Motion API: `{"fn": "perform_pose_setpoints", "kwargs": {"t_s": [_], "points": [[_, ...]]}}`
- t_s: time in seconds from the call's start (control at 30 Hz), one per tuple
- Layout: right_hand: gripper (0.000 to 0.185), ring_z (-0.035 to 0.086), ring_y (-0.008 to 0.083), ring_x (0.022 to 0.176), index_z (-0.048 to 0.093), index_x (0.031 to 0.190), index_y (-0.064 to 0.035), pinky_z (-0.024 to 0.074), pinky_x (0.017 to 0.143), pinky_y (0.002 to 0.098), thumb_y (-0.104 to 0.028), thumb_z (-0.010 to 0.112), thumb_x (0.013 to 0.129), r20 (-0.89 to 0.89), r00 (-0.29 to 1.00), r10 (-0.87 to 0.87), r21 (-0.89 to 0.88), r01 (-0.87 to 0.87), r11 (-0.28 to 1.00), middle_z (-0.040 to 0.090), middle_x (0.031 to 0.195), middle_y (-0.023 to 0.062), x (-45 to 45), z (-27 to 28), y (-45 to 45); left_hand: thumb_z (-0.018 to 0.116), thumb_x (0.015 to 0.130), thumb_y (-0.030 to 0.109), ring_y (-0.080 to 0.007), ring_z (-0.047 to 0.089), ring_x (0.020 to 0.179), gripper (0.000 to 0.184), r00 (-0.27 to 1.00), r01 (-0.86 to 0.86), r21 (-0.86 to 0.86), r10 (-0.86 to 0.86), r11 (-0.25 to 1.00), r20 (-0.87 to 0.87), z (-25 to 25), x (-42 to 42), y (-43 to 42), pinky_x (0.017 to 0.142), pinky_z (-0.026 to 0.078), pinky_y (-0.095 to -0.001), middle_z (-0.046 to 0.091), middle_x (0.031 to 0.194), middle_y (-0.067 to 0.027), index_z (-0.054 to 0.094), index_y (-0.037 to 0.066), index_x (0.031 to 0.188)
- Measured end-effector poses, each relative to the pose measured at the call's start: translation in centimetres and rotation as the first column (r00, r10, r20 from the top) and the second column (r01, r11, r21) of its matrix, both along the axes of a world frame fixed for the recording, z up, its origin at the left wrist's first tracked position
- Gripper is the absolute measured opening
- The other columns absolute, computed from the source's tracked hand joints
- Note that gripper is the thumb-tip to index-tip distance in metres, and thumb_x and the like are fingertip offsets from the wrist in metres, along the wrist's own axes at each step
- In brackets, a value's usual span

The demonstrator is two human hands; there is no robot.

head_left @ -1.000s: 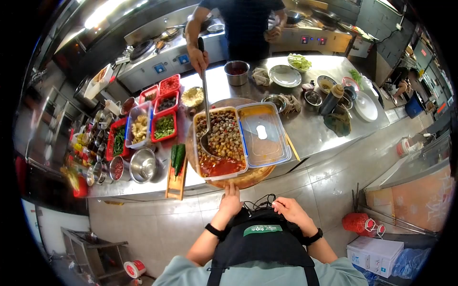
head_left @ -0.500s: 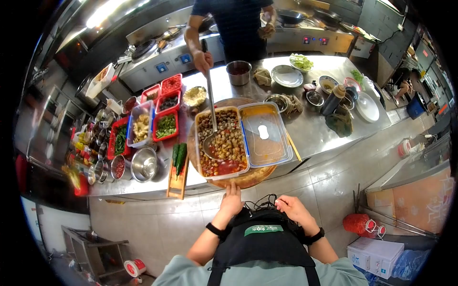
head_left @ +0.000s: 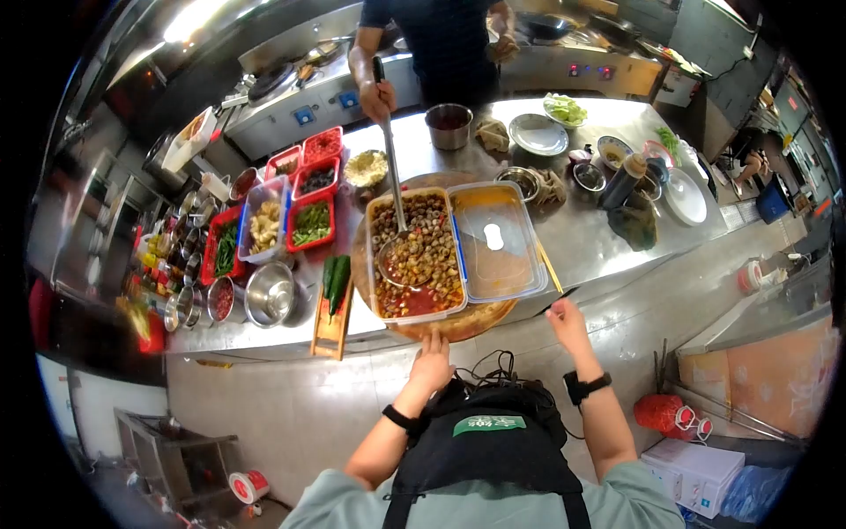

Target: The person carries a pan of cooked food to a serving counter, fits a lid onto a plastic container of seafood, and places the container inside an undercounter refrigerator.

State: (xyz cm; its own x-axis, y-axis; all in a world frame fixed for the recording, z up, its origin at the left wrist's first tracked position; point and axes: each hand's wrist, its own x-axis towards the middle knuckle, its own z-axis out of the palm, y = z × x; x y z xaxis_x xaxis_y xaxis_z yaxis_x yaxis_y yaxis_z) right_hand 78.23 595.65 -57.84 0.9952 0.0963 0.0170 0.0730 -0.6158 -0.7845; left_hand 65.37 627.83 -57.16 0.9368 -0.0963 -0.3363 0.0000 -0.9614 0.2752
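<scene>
My left hand (head_left: 432,360) rests with its fingers stretched out against the near edge of the round wooden board (head_left: 458,329). On that board stands a plastic tub (head_left: 419,251) of small shell-like food in red sauce, its lid (head_left: 498,247) beside it on the right. My right hand (head_left: 565,323) is raised near the counter's front edge, below the tips of the chopsticks (head_left: 548,267), its fingers drawn together; whether it holds something small is unclear. Across the counter, a co-worker's hand (head_left: 377,101) grips a long ladle (head_left: 393,167) whose bowl sits in the tub.
Red baskets (head_left: 310,222) of cut vegetables, metal bowls (head_left: 270,295) and a grater (head_left: 331,331) with green peppers are on the left. A pot (head_left: 448,128), plates (head_left: 538,135), cloths and a dark bottle (head_left: 622,181) stand at the back and right.
My right hand has moved up and to the right, from my apron to near the counter edge. The co-worker's ladle has shifted within the tub. My left hand stays at the board.
</scene>
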Motion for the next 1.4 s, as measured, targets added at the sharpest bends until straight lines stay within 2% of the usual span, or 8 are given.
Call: {"fn": "perform_pose_setpoints", "kwargs": {"t_s": [0.2, 0.43, 0.5, 0.6, 0.73, 0.9, 1.2, 1.4], "points": [[0.043, 0.061, 0.0443, 0.098, 0.056, 0.112, 0.0073, 0.0495, 0.085, 0.0484, -0.021, 0.072, 0.082, 0.062, 0.994, -0.091, -0.195, 0.101, 0.976, 0.062, 0.105, 0.0285, 6.3, -3.0, 0.5, 0.07, 0.083, 0.028, -0.041, 0.023, 0.144, 0.072, 0.997, -0.075, -0.107, 0.074, 0.991, -0.012, 0.2, -0.2, 0.4, 0.112, 0.034, -0.0486, 0.024, 0.156, -0.0256, 0.041, -0.003, 0.141], [0.043, 0.067, 0.0392, 0.082, 0.056, 0.111, 0.0069, 0.0548, 0.072, 0.0434, -0.025, 0.07, 0.086, -0.005, 1.0, -0.005, -0.379, 0.003, 0.925, 0.066, 0.093, 0.0267, 9.5, -5.9, 1.8, 0.068, 0.086, 0.028, -0.0421, 0.034, 0.138, 0.063, 0.978, -0.197, -0.253, 0.209, 0.947, 0.019, 1.0, -0.9, -0.3, 0.111, 0.035, -0.047, 0.032, 0.151, -0.0273, 0.046, -0.003, 0.137], [0.034, 0.068, 0.0266, 0.069, 0.058, 0.105, 0.0047, 0.0551, 0.057, 0.0364, -0.022, 0.068, 0.087, -0.458, 0.886, -0.076, -0.124, 0.022, 0.992, 0.067, 0.085, 0.0189, 9.9, -4.7, 2.1, 0.067, 0.086, 0.028, -0.0425, 0.037, 0.136, 0.061, 0.973, -0.221, -0.234, 0.23, 0.947, 0.013, 1.8, -1.1, -0.8, 0.111, 0.036, -0.0465, 0.035, 0.149, -0.0276, 0.047, -0.002, 0.136], [0.027, 0.063, 0.0236, 0.05, 0.057, 0.1, 0.0037, 0.0514, 0.046, 0.0358, -0.018, 0.067, 0.087, -0.566, 0.823, 0.048, 0.154, 0.048, 0.987, 0.064, 0.07, 0.0143, 10.9, -6.3, 1.8, 0.067, 0.087, 0.027, -0.0426, 0.041, 0.133, 0.058, 0.969, -0.24, -0.233, 0.245, 0.943, -0.005, 2.9, -1.1, -1.7, 0.109, 0.037, -0.0454, 0.041, 0.145, -0.0275, 0.05, -0.002, 0.134], [0.016, 0.063, 0.0172, 0.056, 0.057, 0.096, 0.0013, 0.0516, 0.048, 0.0298, -0.013, 0.063, 0.09, -0.585, 0.799, 0.141, 0.309, 0.059, 0.949, 0.064, 0.074, 0.0112, 10.3, -5.4, 0.8, 0.064, 0.09, 0.028, -0.0384, 0.044, 0.131, 0.052, 0.97, -0.24, -0.328, 0.242, 0.914, -0.035, 6.1, -0.3, -3.3, 0.109, 0.038, -0.0426, 0.047, 0.142, -0.0227, 0.052, 0.0, 0.133], [0.008, 0.063, 0.0148, 0.068, 0.056, 0.093, -0.0002, 0.053, 0.058, 0.027, -0.008, 0.059, 0.091, -0.512, 0.821, 0.253, 0.676, 0.203, 0.708, 0.064, 0.083, 0.0097, 9.4, 0.8, 0.8, 0.062, 0.093, 0.023, -0.0364, 0.05, 0.125, 0.046, 0.974, -0.16, -0.438, 0.214, 0.884, 0.076, 11.3, 2.9, -6.9, 0.105, 0.042, -0.0408, 0.051, 0.137, -0.0195, 0.052, 0.001, 0.132], [0.017, 0.059, 0.0126, 0.067, 0.056, 0.094, 0.0006, 0.0506, 0.062, 0.0279, -0.01, 0.067, 0.087, -0.252, 0.909, 0.332, 0.558, -0.144, 0.817, 0.061, 0.079, 0.0057, 7.6, 3.5, 2.1, 0.065, 0.091, 0.018, -0.0302, 0.063, 0.1, 0.039, 0.842, -0.29, -0.764, 0.533, 0.576, 0.081, 11.3, 13.5, -13.8, 0.083, 0.052, -0.0371, 0.058, 0.113, -0.0188, 0.054, -0.001, 0.123], [0.028, 0.06, 0.0182, 0.077, 0.057, 0.104, 0.0014, 0.0517, 0.066, 0.031, -0.004, 0.072, 0.08, -0.093, 0.916, 0.39, 0.45, -0.311, 0.837, 0.059, 0.092, 0.0108, 4.8, 8.2, 4.5, 0.067, 0.087, 0.025, -0.041, 0.063, 0.091, 0.038, 0.77, -0.424, -0.517, 0.597, 0.744, 0.227, 11.2, 19.4, -15.7, 0.075, 0.052, -0.0488, 0.06, 0.106, -0.0244, 0.052, -0.003, 0.108]]}}
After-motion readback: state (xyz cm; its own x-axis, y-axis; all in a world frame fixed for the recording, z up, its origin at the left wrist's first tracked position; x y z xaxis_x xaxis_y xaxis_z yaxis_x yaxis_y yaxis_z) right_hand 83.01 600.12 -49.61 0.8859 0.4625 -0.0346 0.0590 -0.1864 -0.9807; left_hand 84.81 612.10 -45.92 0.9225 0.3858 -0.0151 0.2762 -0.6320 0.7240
